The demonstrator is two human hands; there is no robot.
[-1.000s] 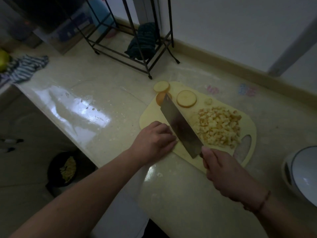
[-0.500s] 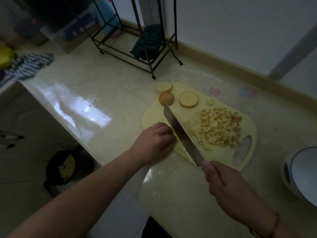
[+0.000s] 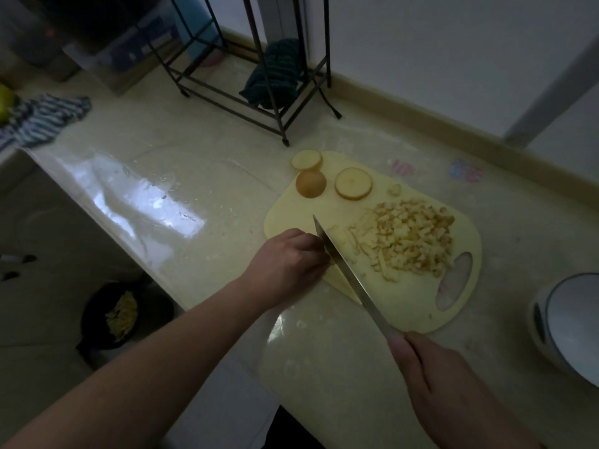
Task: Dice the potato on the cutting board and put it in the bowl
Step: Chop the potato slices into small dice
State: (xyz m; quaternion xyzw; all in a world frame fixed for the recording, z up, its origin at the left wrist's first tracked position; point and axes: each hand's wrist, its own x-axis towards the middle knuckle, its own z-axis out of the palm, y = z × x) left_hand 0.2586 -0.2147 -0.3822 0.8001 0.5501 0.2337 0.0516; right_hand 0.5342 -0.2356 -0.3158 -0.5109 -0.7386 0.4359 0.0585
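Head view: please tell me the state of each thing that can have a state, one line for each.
Cleaver: held by right hand, blade down on board.
Left hand: fingers curled on a potato piece, hidden.
Diced potato: piled on cutting board, not yet in bowl.
Potato slices: uncut, flat.
Potato end: uncut.
Bowl: tilted, looks empty.

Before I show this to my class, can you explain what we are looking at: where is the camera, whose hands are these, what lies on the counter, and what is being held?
There is no machine: the camera sits on a person's head, looking down at their hands. The right hand grips a cleaver; the left hand curls over something at the blade, hidden beneath it. On the yellow cutting board lie a pile of diced potato and three round potato slices. A white bowl waits at the right.
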